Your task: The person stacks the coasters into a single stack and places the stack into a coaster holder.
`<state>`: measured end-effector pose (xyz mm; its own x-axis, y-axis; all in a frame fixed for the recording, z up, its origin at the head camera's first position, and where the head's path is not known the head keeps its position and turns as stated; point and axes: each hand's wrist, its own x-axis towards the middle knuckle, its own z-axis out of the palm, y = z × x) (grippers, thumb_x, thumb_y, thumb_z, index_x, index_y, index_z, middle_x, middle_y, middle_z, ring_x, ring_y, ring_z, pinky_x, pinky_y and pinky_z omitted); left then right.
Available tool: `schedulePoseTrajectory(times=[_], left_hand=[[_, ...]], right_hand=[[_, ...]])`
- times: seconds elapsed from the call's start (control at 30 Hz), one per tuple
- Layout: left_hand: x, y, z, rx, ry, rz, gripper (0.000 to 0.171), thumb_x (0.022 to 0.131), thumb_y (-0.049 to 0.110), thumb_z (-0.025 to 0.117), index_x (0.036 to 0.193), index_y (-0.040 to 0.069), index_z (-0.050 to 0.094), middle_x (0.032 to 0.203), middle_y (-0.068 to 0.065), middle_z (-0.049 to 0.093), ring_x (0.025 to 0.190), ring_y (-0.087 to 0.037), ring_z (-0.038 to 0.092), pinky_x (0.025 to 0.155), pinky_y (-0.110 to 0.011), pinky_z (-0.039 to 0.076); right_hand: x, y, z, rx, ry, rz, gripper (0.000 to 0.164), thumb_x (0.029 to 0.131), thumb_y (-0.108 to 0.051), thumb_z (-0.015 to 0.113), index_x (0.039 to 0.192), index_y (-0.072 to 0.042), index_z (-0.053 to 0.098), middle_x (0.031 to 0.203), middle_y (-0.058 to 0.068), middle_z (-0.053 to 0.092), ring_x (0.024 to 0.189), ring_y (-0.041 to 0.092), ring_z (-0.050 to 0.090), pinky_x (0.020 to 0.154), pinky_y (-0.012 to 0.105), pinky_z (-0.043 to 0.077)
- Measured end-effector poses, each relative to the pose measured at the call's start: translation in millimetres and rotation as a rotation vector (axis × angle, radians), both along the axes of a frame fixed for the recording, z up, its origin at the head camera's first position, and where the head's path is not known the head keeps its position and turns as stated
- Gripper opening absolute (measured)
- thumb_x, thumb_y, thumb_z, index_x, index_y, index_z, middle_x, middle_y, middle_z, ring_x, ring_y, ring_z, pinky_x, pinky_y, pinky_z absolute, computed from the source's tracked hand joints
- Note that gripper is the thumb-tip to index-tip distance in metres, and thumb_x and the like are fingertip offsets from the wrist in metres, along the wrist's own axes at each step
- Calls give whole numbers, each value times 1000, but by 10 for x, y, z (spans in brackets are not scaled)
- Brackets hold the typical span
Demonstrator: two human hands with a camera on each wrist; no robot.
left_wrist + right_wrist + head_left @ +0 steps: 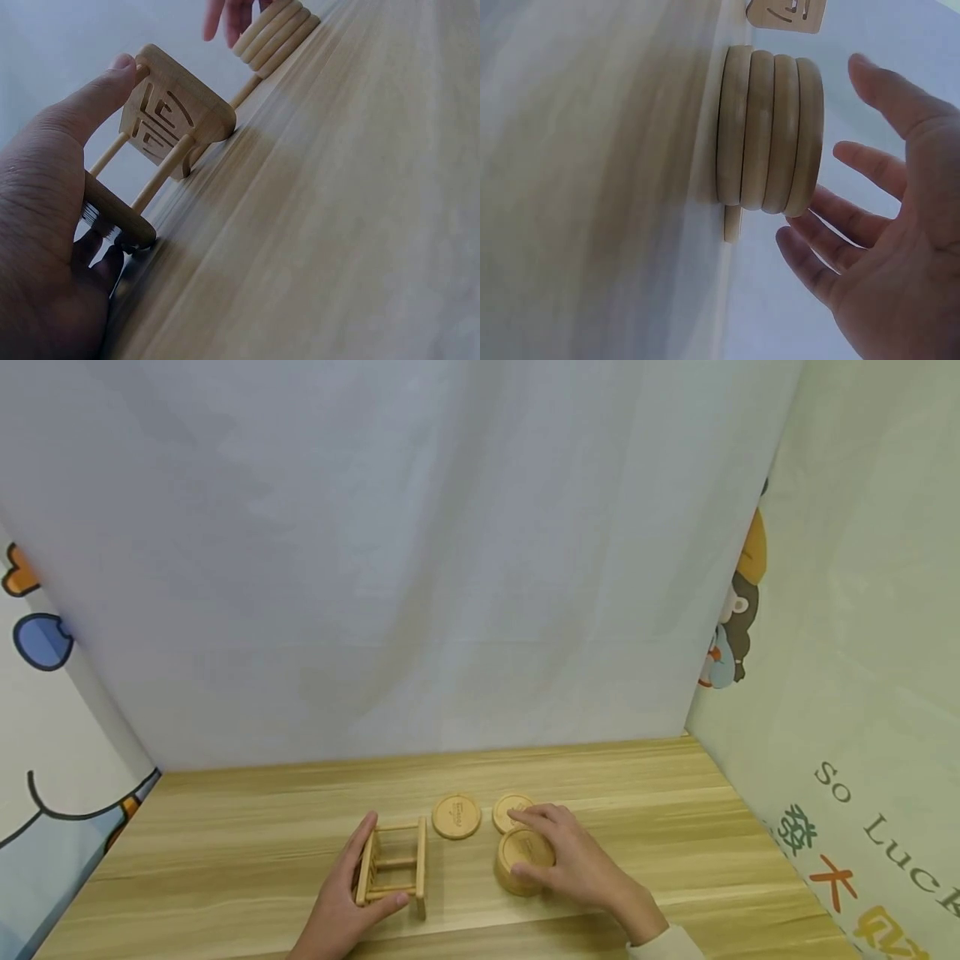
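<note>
My left hand holds a small wooden coaster rack by its left side, thumb at the near end and fingers at the far end. Cut-out slots pattern the rack's end panel in the left wrist view. To the right, a stack of several round wooden coasters stands on the table. My right hand hovers around that stack, fingers spread and slightly bent; a gap shows between thumb and coasters in the right wrist view. Just behind the stack lies a single coaster, partly covered by my fingers.
Another flat coaster with engraved marks lies between the rack and the stack, farther back. The wood-grain table ends at a pale hanging cloth. A printed curtain borders the right side.
</note>
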<state>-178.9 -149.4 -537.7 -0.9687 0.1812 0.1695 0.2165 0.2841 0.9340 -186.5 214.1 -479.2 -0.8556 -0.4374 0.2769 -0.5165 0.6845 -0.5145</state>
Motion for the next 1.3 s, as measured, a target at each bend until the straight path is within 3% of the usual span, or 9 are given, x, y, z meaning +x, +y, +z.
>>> schedulePoseTrajectory(times=[0.13,0.4,0.63,1.07,1.3], left_hand=[[0,-10,-11,4,-14,7,114,90,26,96,179,30,26,180,-20,29,149,-47,50,103,-29,54],[-11,-21,-35,31,-17,-2,114,89,24,96,178,35,26,178,-22,30,143,-46,54,100,-30,56],[-5,-22,-26,43,-26,-5,114,89,22,97,178,33,26,178,-23,30,143,-46,54,99,-30,56],[-14,-10,-1,48,-62,-5,115,90,24,96,179,27,24,181,-19,25,145,-46,53,99,-30,57],[-6,4,0,70,-65,-4,114,90,23,96,179,31,25,180,-20,26,144,-47,54,97,-30,58]], right_hand=[[-15,-17,14,9,28,-45,63,102,-38,84,155,-11,65,143,11,66,132,33,61,108,60,54],[-55,-67,88,-38,63,-215,57,99,-30,87,148,-8,70,134,13,71,127,37,64,106,64,52],[-142,-118,133,-34,89,-301,55,97,-27,89,145,-8,72,130,16,71,121,38,66,102,63,54],[-354,-236,196,-15,37,-366,57,96,-29,90,144,-6,72,131,19,70,123,42,65,99,62,56],[-454,-241,203,-30,-17,-369,58,95,-29,91,145,-5,72,133,22,69,123,43,65,96,62,57]])
